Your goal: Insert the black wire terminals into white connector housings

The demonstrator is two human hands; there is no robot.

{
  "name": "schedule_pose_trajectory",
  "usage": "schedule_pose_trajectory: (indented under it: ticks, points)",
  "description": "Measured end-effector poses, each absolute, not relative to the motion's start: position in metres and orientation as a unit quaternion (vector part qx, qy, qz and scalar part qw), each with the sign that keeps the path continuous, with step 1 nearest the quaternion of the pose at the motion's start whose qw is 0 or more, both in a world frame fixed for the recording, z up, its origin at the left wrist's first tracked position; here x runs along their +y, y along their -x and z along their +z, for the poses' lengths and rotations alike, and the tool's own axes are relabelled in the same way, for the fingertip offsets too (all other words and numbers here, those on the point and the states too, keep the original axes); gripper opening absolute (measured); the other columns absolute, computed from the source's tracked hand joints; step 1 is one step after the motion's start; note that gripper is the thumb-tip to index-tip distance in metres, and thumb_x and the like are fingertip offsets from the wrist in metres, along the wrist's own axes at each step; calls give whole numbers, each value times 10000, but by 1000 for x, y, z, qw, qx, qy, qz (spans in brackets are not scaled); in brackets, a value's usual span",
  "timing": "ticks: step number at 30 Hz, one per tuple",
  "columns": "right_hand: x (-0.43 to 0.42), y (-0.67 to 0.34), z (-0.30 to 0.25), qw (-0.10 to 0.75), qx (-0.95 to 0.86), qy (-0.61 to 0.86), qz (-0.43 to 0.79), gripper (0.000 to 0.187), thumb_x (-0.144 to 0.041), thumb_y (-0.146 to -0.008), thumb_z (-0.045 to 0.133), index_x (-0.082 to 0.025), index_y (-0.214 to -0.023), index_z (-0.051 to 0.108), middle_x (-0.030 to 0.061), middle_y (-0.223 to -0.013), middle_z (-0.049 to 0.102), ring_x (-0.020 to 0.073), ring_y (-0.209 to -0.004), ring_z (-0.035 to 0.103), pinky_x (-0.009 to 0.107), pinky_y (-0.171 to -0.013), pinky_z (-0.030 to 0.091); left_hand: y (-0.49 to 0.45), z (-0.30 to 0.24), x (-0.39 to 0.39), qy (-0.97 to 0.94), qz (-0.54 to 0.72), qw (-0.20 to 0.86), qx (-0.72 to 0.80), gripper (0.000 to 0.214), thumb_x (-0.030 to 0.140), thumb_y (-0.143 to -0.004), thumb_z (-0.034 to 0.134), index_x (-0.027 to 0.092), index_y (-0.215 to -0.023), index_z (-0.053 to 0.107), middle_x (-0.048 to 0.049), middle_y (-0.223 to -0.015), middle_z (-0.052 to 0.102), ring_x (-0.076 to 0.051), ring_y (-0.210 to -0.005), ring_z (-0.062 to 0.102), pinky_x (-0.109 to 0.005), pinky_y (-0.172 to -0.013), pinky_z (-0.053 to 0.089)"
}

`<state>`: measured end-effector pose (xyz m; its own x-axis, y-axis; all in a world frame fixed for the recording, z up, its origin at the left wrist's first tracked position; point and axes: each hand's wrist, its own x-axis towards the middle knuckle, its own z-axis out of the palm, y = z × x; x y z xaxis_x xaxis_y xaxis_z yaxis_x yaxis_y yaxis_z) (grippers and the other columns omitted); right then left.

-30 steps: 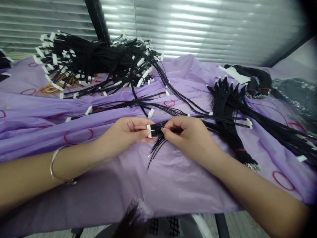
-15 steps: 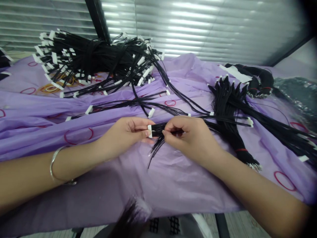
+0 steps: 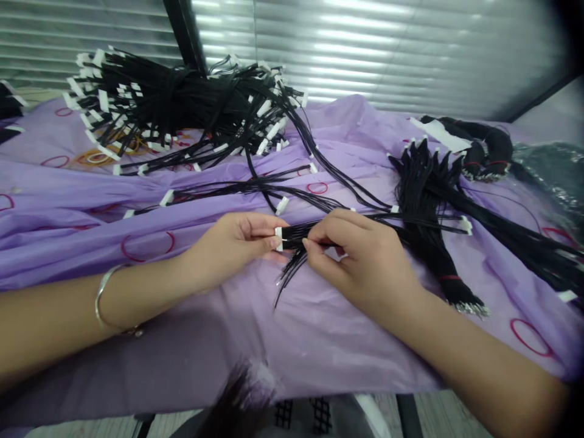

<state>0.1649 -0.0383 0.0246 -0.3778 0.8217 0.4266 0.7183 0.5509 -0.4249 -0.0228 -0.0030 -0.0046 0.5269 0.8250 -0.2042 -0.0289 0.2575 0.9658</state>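
Note:
Between thumb and fingers, my left hand [image 3: 246, 240] pinches a white plug connector [image 3: 279, 239] with several black wires [image 3: 294, 233] running out of it to the right. Just right of the connector, my right hand [image 3: 353, 249] is closed in a pinch on a thin black wire, whose tip points at the connector's face. Whether that tip sits inside the connector is too small to tell. Loose wire ends [image 3: 286, 277] with small metal tips hang below, between my hands. The wires continue rightward, partly hidden behind my right hand.
A big pile of black cables with white connectors [image 3: 177, 103] lies at the back left. To the right are a banded wire bundle [image 3: 424, 225], rolled bundles [image 3: 490, 146] and a clear plastic bag [image 3: 552, 176]. Red rubber bands [image 3: 530, 337] dot the purple cloth [image 3: 182, 359].
The whole view has shifted slightly, so things sit a little further right. Both hands keep their pinches, with the right fingertips still close to the connector.

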Motion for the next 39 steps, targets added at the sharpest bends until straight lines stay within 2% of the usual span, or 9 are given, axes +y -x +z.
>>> schedule_pose_trajectory:
  ticks: [7,13,30,39]
  points:
    - [-35,-160,20,284,-772,545,160,102,-140,-710,570,-151,-609,574,-9,-613,563,95,-570,484,230,-536,344,23,-7,-3,-503,314,713,376,152,163,-765,649,202,-907,687,24,-870,719,-123,-826,668,-231,-799,531]
    - [-33,-160,18,288,-764,554,162,100,-153,-712,571,-151,-613,580,-13,-612,571,88,-569,482,223,-532,338,22,-4,-4,-491,310,717,387,152,148,-757,653,206,-892,692,37,-852,724,-104,-799,674,-193,-781,532]
    - [-34,-160,19,279,-784,530,164,98,-129,-699,570,-147,-603,570,-12,-609,545,90,-579,469,227,-546,329,20,-2,-5,-492,315,696,418,145,123,-728,652,177,-859,685,29,-803,721,-120,-764,679,-225,-765,547]
    - [-30,-159,14,278,-788,525,163,98,-133,-724,563,-141,-627,577,-2,-631,545,98,-594,468,233,-566,336,20,0,-4,-499,295,697,423,162,165,-738,654,176,-897,679,14,-832,716,-133,-787,674,-253,-788,539]
